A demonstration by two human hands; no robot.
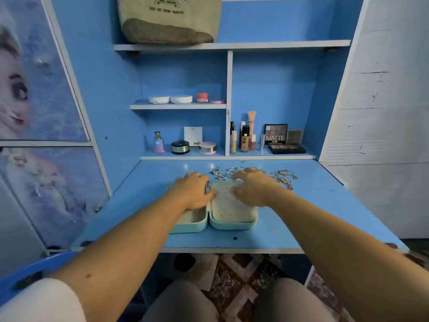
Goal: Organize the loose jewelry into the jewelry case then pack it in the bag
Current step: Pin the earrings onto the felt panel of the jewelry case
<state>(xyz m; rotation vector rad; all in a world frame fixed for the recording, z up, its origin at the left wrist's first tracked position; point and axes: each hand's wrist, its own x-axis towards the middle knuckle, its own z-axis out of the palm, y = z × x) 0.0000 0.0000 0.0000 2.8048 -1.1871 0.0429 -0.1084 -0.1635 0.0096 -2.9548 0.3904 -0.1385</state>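
On the desk [301,217], my spread-fingered right hand [253,188] and my left hand [192,191], its grip unclear, rested on the open jewelry case [232,219]; next, I judged, came delicately pinching up the loose jewelry [284,176].

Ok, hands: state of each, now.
Left hand: over the jewelry case, fingers curled at its middle; grip cannot be told.
Right hand: open, fingers spread over the perforated panel.

I can read "JUST EAT MORE HEALTHY" on the tan bag [169,17] up top and "MATTE" on the little makeup box [275,133] on the shelf.
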